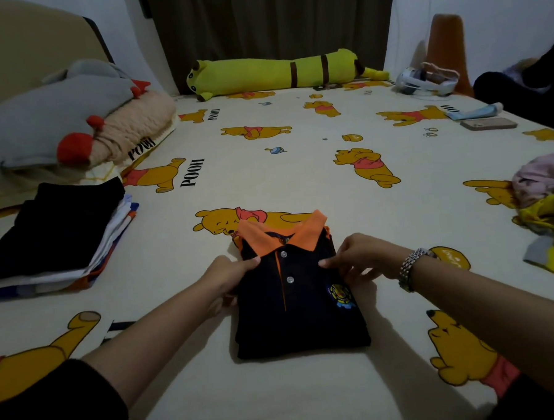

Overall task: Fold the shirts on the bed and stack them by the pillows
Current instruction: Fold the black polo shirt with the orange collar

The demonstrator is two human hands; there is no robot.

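Folded polo point(293, 305) flat on bed point(298, 151), long axis pointing away, collar at far end. Left hand point(228, 276) and right hand point(358, 258) each pinch a shoulder edge.

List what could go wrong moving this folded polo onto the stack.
1. Both hands, left and right, pinch only the polo near its collar, so the lower folds may drop open when lifted.
2. The stack by the pillows already looks fanned along its right edge; another shirt might tip it.
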